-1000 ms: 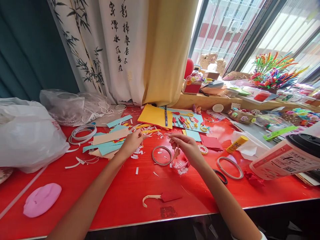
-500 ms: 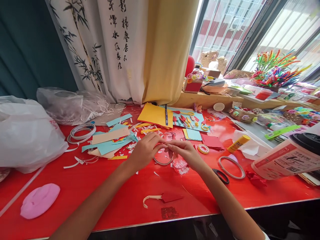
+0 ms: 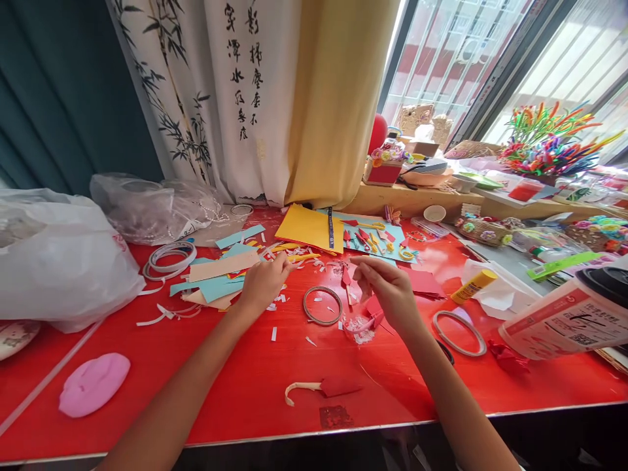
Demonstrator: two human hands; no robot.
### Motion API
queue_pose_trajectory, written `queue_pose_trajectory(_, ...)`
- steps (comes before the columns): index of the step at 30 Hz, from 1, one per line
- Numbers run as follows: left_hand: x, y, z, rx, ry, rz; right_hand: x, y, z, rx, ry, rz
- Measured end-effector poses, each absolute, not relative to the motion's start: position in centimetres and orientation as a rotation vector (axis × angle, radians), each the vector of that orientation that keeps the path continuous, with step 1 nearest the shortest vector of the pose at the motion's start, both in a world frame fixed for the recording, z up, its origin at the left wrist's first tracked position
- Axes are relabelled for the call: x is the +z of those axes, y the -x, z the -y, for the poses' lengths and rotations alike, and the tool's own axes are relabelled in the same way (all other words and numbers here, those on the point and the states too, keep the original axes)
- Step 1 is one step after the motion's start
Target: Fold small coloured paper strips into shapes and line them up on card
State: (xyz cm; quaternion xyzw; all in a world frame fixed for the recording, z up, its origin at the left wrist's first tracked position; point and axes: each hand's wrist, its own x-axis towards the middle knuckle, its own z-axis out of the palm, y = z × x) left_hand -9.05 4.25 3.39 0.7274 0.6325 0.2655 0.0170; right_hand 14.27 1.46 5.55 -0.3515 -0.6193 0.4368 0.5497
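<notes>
My left hand [image 3: 265, 281] is closed at the right edge of the paper scraps, its fingertips by a yellow paper strip [image 3: 303, 258]; what it pinches, if anything, is too small to make out. Over the middle right, my right hand [image 3: 385, 284] has its fingers curled near a small red paper piece on a pale stem [image 3: 347, 278], and its grip is unclear. A tape roll [image 3: 322, 305] lies flat between the hands. Nearer the front edge rests a red paper shape [image 3: 338, 386] with a curled cream stem [image 3: 301, 386].
Pink clay [image 3: 95, 384] and a white plastic bag [image 3: 63, 255] are at left. Yellow sheets [image 3: 309, 227] lie at the back. A glue stick [image 3: 473, 286], another tape roll [image 3: 460, 333] and a large cup [image 3: 564, 317] stand or lie at right.
My hands were together and have moved apart, left hand to the left and right hand to the right. The tape roll between them is now uncovered. The view has shifted slightly.
</notes>
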Motion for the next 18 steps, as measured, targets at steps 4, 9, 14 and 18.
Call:
queue_pose_trajectory(4, 2.7, 9.3, -4.8, 0.735, -2.358, -1.996, 5.3, -14.3, -1.7, 1.027, 0.833, 1.5)
queue_pose_trajectory(9, 2.8, 10.3, -5.8, 0.905, -2.311, -1.833, 5.2, -14.3, -1.9, 1.009, 0.847, 1.508)
queue_pose_trajectory(14, 2.7, 11.0, -6.1, 0.865, -2.021, -1.741, 5.0, -14.2, -1.9, 1.006, 0.838, 1.557)
queue_pose_trajectory(18, 3.3, 10.9, -5.6, 0.723, -2.031, -1.946, 5.0, -13.9, -1.8, 1.01, 0.856, 1.613)
